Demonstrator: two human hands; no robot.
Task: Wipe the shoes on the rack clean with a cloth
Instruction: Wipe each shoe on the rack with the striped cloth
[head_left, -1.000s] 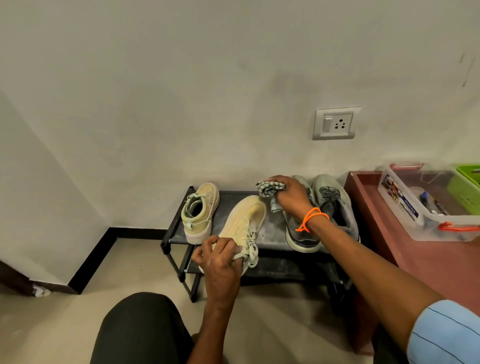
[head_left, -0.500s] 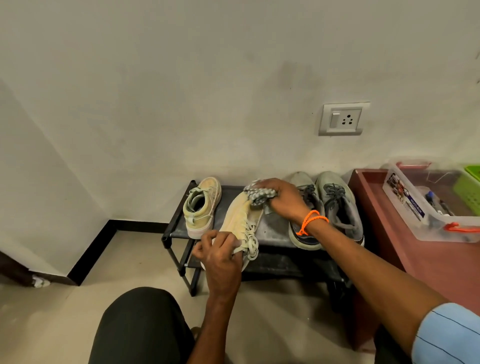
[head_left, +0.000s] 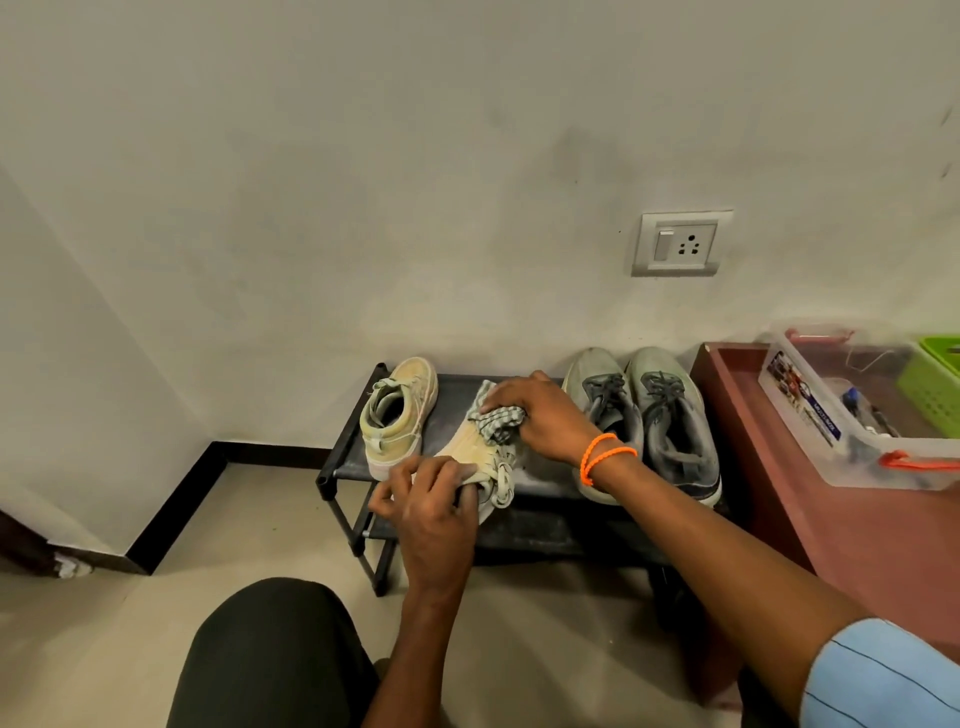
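Note:
A black two-tier shoe rack (head_left: 347, 457) stands against the wall. My left hand (head_left: 434, 512) grips the heel end of a cream lace-up shoe (head_left: 470, 451), tilted on its side over the rack's front edge. My right hand (head_left: 540, 415), with an orange band at the wrist, holds a checked cloth (head_left: 496, 421) bunched against the toe part of that shoe. The matching cream shoe (head_left: 397, 415) stands upright on the rack's left end. Two grey sneakers (head_left: 644, 415) sit side by side on the right end.
A reddish-brown table (head_left: 857, 540) stands right of the rack, carrying a clear plastic box (head_left: 852, 415) of small items and a green basket (head_left: 935, 384). A wall socket (head_left: 680, 243) is above the grey sneakers. My dark-clad knee (head_left: 275, 654) is low in front, over beige floor.
My right hand has brought the cloth from above the grey sneakers leftward and down onto the cream shoe. The cream shoe has turned more onto its side in my left hand.

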